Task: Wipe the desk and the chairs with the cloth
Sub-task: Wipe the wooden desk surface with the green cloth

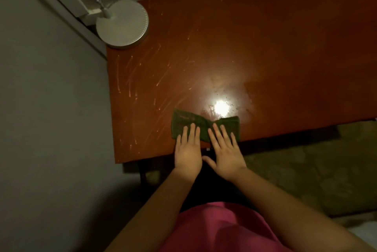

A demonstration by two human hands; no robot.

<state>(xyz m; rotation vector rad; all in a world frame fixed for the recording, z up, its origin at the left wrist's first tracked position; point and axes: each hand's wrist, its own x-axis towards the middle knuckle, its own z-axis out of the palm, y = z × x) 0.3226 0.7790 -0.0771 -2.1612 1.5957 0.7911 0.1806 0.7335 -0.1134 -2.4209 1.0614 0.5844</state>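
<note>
Two hands lie flat on a dark green cloth (204,126) near the front edge of a reddish-brown desk (265,47). The left hand (188,152) presses the left half of the cloth with its fingers straight and close together, palm down. The right hand (225,152) presses the right half in the same way, fingers extended and slightly spread, thumb stretched out toward the left hand. Neither hand curls around the fabric; both simply bear down on it with open palms.

The cloth is bunched in at its middle between the two hands, so it flares out to either side like a bow. Just beyond it, a bright glare of reflected light sits on the glossy desk surface, and pale streaks run across the left part of the top.

At the far left corner of the desk stands a round white lamp head (122,24), partly overhanging the edge, on a white arm that reaches back to the wall. A grey wall fills the left side. Near the bottom, a pink garment (224,229) covers the person's body.
</note>
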